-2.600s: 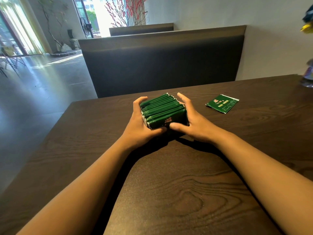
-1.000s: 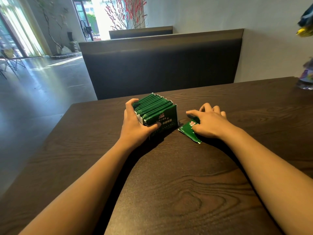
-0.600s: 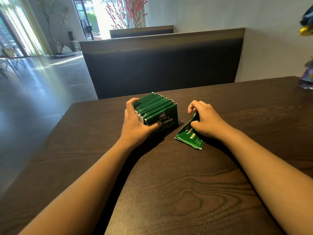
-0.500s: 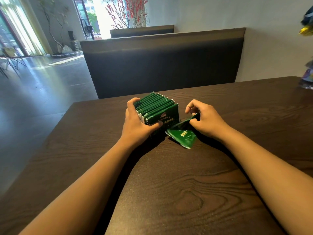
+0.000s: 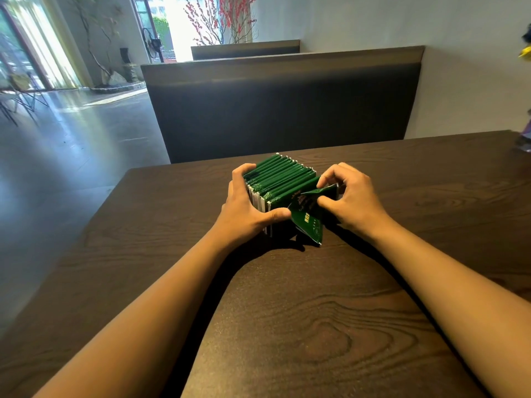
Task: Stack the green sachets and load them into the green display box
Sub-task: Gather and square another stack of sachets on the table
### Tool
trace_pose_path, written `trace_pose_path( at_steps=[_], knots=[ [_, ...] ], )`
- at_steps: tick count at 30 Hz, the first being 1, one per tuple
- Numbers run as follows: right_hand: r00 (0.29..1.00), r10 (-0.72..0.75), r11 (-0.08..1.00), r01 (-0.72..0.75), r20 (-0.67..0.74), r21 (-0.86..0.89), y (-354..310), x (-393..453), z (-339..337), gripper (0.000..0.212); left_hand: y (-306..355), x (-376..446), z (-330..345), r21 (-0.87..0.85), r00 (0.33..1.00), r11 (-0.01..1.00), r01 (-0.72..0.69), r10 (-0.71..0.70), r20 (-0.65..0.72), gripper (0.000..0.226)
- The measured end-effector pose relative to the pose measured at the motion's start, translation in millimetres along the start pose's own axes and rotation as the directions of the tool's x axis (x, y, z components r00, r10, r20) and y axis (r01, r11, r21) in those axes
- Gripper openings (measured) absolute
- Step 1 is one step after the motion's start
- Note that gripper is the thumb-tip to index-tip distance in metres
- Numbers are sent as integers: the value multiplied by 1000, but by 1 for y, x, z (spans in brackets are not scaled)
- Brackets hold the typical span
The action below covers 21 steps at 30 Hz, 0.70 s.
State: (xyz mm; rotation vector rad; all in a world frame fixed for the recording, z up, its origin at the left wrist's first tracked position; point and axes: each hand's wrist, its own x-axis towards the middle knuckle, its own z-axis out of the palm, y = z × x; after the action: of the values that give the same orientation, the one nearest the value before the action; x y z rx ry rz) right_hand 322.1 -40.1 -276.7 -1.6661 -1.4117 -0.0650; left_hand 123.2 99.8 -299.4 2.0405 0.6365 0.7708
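You sit at a dark wood-grain table [image 5: 287, 326]; beyond its far edge stands a dark booth seat back [image 5: 281, 101], a second one [image 5: 245, 49] behind it; red blossom branches [image 5: 222, 18] rise past that; at the table's far right corner sits a blurred purplish object [image 5: 524, 139]; a standing fan [image 5: 152, 47] stands on the grey floor [image 5: 71, 133].

Single head-worn view, forward and down, close over the table [image 5: 287, 326]
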Motion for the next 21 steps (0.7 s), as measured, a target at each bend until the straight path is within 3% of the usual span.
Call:
trace_pose_path(
  at_steps=[6, 10, 16, 19, 21],
  knots=[
    [999, -26, 999, 24, -41, -31, -6, 0, 7, 20, -1, 0, -1, -20, 999, 1000, -9, 10, 34, 113],
    [998, 42, 998, -44, -46, -41, -1, 2, 4, 22, 0, -2, 0, 4, 999, 1000, -31, 31, 32, 113],
    [954, 231, 963, -252, 192, 92, 5, -2, 10, 63, 2, -3, 3, 71, 997, 995, -70, 70, 12, 107],
    [930, 248, 931, -307, 273, 199, 5, -1, 4, 92, 2, -3, -2, 3, 997, 997, -75, 74, 31, 99],
    [916, 245, 925, -319, 318, 205, 5, -1, 3, 100, 4, -4, -5, -59, 994, 995, -81, 85, 62, 93]
  ],
)
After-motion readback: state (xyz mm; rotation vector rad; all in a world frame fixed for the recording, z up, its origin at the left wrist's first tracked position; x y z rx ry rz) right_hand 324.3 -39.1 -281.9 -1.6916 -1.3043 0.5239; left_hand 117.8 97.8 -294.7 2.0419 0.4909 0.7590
